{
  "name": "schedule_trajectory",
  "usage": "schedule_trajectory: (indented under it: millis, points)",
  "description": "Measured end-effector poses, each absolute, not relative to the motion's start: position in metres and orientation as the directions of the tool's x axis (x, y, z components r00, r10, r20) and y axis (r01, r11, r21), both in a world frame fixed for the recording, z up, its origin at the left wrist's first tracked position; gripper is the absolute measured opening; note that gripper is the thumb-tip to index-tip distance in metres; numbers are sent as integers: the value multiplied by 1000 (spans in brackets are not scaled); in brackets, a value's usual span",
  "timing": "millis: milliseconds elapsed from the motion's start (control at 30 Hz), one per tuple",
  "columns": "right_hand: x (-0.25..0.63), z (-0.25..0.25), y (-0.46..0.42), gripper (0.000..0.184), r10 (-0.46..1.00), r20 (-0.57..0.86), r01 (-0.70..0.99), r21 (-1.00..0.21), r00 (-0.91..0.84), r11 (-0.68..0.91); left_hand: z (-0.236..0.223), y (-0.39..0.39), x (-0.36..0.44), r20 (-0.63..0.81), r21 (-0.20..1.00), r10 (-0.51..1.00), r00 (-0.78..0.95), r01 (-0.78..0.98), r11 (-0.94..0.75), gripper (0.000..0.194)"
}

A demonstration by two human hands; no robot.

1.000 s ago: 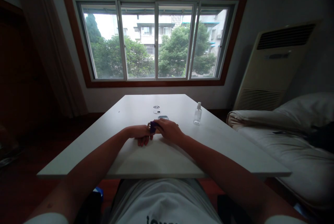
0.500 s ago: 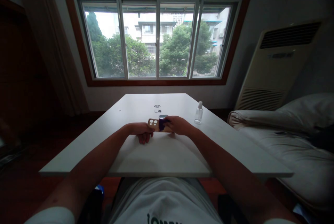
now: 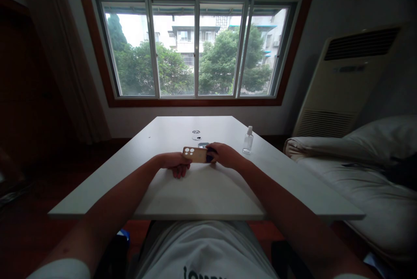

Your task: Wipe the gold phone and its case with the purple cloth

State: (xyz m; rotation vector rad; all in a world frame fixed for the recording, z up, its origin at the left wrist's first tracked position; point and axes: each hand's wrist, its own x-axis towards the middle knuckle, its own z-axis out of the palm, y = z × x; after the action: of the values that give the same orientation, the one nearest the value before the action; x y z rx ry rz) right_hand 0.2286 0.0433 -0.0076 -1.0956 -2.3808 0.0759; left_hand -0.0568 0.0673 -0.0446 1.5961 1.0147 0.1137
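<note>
A tan phone case (image 3: 198, 155) with round camera holes is held level above the white table (image 3: 195, 201). My left hand (image 3: 173, 162) grips its left end, near the holes, with several fingers curled underneath. My right hand (image 3: 222, 155) is closed on a dark purple cloth (image 3: 210, 155), pressed to the right end of the case. Just behind the case, a flat pale-edged object (image 3: 202, 144) lies on the table, partly hidden; I cannot tell what it is.
A clear spray bottle (image 3: 248, 141) with a white cap stands right of my right hand. Round fittings (image 3: 196, 137) are set in the table farther back. A cream sofa (image 3: 352, 166) is at the right, and a window (image 3: 195, 49) is ahead.
My right hand has moved the purple cloth rightward along the phone case, from near its middle to its right end. More of the case's surface shows. My left hand keeps its grip.
</note>
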Motion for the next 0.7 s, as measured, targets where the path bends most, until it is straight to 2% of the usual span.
schedule_trajectory:
  millis: [100, 333, 433, 500, 600, 700]
  points:
    - [223, -14, 43, 34, 729, 408, 707, -238, -549, 666, -45, 67, -56, -432, 846, 655, 620, 529, 57, 50]
    - [220, -16, 40, 44, 665, 483, 643, -242, -569, 726, -45, 66, -55, -436, 845, 660, 611, 530, 68, 51]
    - [223, -9, 38, 46, 683, 490, 674, -231, -542, 701, -45, 66, -54, -433, 846, 663, 610, 530, 64, 53]
    - [228, -4, 39, 43, 713, 473, 722, -207, -517, 661, -44, 65, -54, -430, 845, 669, 606, 532, 60, 53]
    - [235, 0, 42, 28, 766, 415, 787, -164, -492, 594, -43, 62, -53, -420, 844, 681, 600, 535, 49, 52]
    - [235, -1, 40, 18, 770, 391, 806, -107, -504, 582, -41, 59, -53, -418, 838, 691, 589, 544, 43, 52]
